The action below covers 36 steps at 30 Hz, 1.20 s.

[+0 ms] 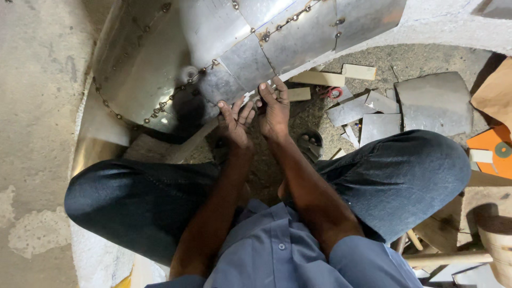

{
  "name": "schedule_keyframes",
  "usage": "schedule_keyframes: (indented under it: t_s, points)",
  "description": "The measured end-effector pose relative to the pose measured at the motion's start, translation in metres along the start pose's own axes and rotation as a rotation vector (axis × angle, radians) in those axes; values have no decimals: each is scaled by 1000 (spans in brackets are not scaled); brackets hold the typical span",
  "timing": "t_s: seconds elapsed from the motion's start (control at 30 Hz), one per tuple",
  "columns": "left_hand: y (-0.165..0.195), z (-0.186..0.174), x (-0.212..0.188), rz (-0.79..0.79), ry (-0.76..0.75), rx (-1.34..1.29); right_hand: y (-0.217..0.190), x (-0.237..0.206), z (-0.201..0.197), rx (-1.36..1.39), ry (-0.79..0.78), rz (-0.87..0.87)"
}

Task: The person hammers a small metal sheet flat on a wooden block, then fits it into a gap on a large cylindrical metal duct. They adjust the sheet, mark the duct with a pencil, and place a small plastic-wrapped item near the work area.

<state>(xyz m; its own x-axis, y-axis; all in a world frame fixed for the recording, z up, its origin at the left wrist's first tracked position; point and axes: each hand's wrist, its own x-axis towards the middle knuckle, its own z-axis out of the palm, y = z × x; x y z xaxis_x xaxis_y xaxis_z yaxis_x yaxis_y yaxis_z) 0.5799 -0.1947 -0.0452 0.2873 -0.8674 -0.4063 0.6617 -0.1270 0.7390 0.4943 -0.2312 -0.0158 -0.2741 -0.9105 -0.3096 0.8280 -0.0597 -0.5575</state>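
One large curved shell of riveted grey sheet-metal panels [234,48] lies just beyond the fingertips; the left hand [234,124], fingers half-curled, and the right hand [274,109], fingers bent over, both grip its lower edge; about four loose grey metal offcuts [384,114] and three pale wooden blocks [320,78] lie right of the fingers, well apart; two knees in dark trousers [405,176] flank the forearms.
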Motion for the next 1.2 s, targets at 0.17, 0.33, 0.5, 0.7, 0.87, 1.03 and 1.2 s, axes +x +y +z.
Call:
schedule_keyframes:
  t_s: [0.17,0.33,0.5,0.7,0.87,1.03,1.2]
  points:
    - [4,0,-3,-44,73,10,0,0,-2,-67,92,79]
    - [7,2,-1,-14,40,3,7,0,5,-87,-63,-9]
    - [5,0,-4,93,8,103,3,-1,4,53,-16,99]
    - [6,1,-10,0,13,11,3,9,-9,43,-51,136]
    - [8,5,-9,82,50,54,-2,13,-16,47,-142,167]
    - [5,2,-3,98,46,61,-8,9,-14,71,-98,171]
    - [4,1,-3,105,32,51,-14,0,-13,11,14,177]
